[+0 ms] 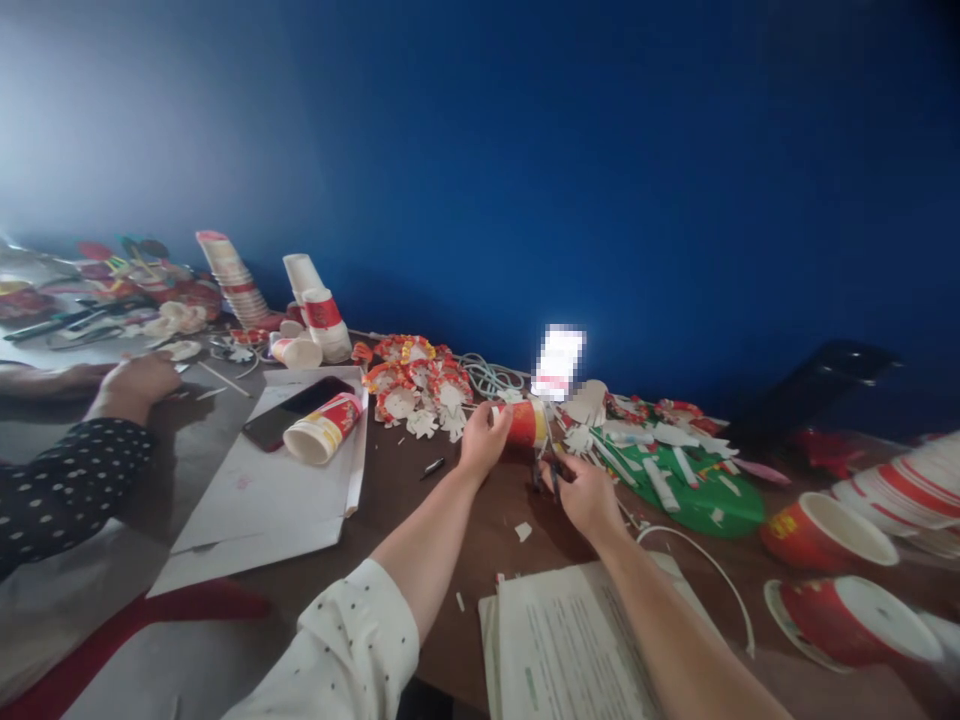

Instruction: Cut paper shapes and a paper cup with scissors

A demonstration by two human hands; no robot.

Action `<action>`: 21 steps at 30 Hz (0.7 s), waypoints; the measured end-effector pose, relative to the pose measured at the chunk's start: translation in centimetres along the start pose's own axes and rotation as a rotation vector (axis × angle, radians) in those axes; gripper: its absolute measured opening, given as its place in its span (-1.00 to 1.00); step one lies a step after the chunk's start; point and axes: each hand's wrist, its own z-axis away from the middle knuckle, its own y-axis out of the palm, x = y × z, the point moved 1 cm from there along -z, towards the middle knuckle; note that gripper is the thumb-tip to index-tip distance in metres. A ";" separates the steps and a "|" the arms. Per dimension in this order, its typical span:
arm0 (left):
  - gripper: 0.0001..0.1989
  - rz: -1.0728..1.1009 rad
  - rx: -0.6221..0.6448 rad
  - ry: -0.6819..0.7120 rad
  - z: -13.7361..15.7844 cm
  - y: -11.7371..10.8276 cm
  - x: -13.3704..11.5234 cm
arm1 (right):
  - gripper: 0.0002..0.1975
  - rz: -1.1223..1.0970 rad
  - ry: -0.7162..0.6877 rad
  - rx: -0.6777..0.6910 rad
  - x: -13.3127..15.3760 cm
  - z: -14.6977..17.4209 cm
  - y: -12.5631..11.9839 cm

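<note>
My left hand (481,440) is closed around a red paper cup (523,425) with a yellowish rim, tilted on its side above the brown table. Dark-handled scissors (546,472) are in my right hand (589,495), their blades pointing up beside the cup's rim. I cannot tell whether the blades touch the paper. Cut cup pieces with red, frilled edges (420,378) lie in a pile beyond my left hand. Past my right hand is a green round sheet (705,505) strewn with paper scraps and white strips.
A co-worker's hand (142,385) is at the left. A white box lid (262,515) bears a phone (277,420) and a paper cup (322,428). Stacked cups (236,285) stand by the blue wall. Printed papers (559,640) lie near me; more cups (795,535) are at right.
</note>
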 end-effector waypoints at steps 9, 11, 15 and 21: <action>-0.66 0.008 -0.035 0.015 0.1 0.0 0.1 | -0.70 0.067 -0.083 -0.042 0.7 0.3 -0.1; -0.64 0.001 -0.047 0.023 0.1 -0.1 0.2 | -0.70 0.074 -0.091 -0.042 0.7 0.3 -0.1; -0.54 -0.023 -0.047 -0.012 0.1 0.0 0.3 | -0.69 0.074 -0.111 -0.044 0.6 0.3 -0.1; -0.56 -0.038 -0.052 -0.058 -0.2 0.2 0.8 | -0.70 0.005 -0.074 -0.009 0.7 0.4 0.2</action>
